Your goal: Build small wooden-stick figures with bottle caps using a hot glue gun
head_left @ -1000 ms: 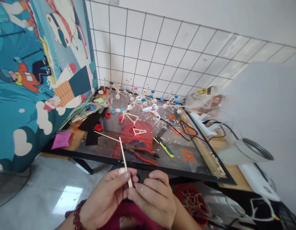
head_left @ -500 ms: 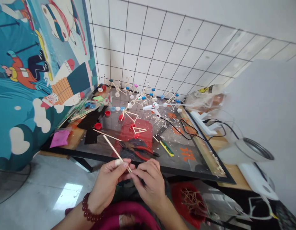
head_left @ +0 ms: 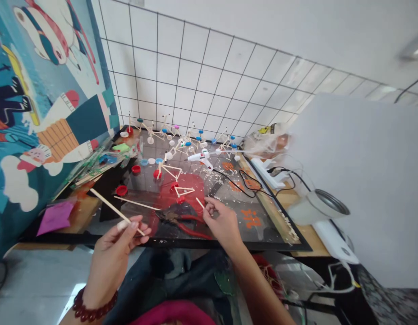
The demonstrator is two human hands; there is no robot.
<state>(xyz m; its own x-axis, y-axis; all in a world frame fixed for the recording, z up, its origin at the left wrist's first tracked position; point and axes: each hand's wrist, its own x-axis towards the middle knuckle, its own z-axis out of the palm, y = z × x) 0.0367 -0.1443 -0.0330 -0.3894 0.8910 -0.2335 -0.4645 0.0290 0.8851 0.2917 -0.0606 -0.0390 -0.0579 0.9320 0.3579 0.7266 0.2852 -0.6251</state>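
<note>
My left hand (head_left: 122, 237) is closed on a long thin wooden stick (head_left: 109, 205), which slants up to the left over the table's front edge. My right hand (head_left: 224, 221) pinches a short pale stick piece (head_left: 199, 203) above the table. Beside my right hand lie red-handled pliers (head_left: 185, 223). Just behind the pliers, a small triangle of sticks (head_left: 185, 191) rests with red bottle caps (head_left: 181, 200). Another thin stick (head_left: 137, 203) lies on the table between my hands. A stick frame with a red cap (head_left: 170, 170) stands farther back.
A white glue gun (head_left: 202, 157) lies mid-table, its black cord (head_left: 229, 177) running right to a power strip (head_left: 268, 173). Several stick-and-cap models (head_left: 188, 143) line the back by the tiled wall. A pink packet (head_left: 56, 216) sits front left; a grey-white can (head_left: 317, 207) stands right.
My hands have moved apart. The left went left with the long stick; the right moved forward over the table with a short piece. The view has shifted right.
</note>
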